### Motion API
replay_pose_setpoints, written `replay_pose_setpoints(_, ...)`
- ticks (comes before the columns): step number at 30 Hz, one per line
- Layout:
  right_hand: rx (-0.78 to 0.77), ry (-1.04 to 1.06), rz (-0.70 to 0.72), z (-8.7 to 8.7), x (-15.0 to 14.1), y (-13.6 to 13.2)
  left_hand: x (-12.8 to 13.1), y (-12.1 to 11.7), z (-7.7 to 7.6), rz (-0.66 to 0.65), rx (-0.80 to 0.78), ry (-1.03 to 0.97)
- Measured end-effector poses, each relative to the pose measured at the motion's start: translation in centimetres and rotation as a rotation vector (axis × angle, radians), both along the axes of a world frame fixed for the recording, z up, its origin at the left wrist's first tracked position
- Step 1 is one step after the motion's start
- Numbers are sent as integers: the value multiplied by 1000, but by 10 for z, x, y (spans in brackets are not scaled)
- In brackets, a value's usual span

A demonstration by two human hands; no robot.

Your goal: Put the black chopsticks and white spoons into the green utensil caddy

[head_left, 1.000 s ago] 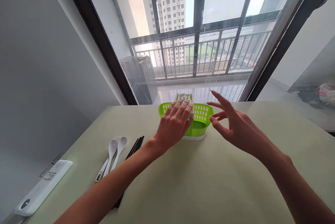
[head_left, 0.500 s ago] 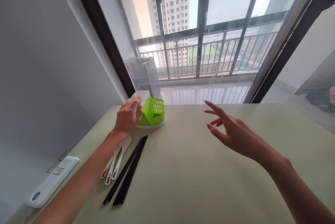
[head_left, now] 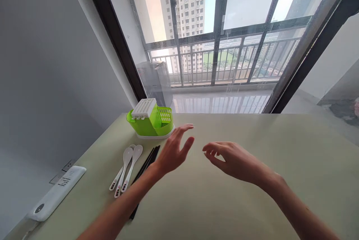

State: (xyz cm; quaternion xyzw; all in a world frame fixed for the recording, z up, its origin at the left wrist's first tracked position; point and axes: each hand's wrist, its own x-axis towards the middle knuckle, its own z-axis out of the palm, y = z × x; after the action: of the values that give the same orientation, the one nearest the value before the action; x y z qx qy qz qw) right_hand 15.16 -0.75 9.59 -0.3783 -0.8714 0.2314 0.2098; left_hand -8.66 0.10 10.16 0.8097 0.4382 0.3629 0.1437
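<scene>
My left hand point(head_left: 176, 150) hovers over the table, fingers apart and holding nothing, a little right of a green utensil holder point(head_left: 151, 123) with a white slotted top. Facing it, my right hand point(head_left: 227, 157) is also empty, its fingers loosely curled with a gap to the thumb. Three white spoons point(head_left: 127, 157) lie fanned out in front of the holder, their printed handles toward me. Beside them are several black chopsticks point(head_left: 144, 167), partly hidden under my left forearm.
A long white device point(head_left: 57, 195) sits along the left edge of the pale green table point(head_left: 213, 210), by the grey wall. Past the far edge stands a framed glass window point(head_left: 218, 56) onto a balcony.
My left hand has left the holder's white top and moved right and nearer to me. My right hand has come left and lower, with its fingers more curled. The holder stays put.
</scene>
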Motion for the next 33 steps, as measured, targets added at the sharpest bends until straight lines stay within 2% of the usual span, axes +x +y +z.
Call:
replay_pose_setpoints(3, -75, -28, 89, -14, -14, -6, 42, -17, -19, -210, -350, -151)
replay_pose_setpoints(5, -153, -59, 105, -27, -19, -7, 58, -21, -31, -287, -505, -248)
replay_pose_setpoints(8, -265, -47, 131, -45, -23, -6, 66, -19, -51, -276, -598, -342)
replay_pose_setpoints(13, -338, 100, 195, -62, -31, 3, 65, -15, -77, -170, -639, -382)
replay_pose_setpoints(17, -427, 157, 233, -68, -35, 3, 63, -19, -81, -133, -602, -417)
replay_pose_setpoints(23, -433, 267, 206, -73, -40, 1, 61, -21, -81, -128, -650, -486)
replay_pose_setpoints(29, -695, 471, 149, -89, -46, 1, 60, -24, -79, -67, -622, -495)
replay_pose_setpoints(33, -769, 592, 130, -99, -51, -1, 59, -26, -80, -48, -619, -477)
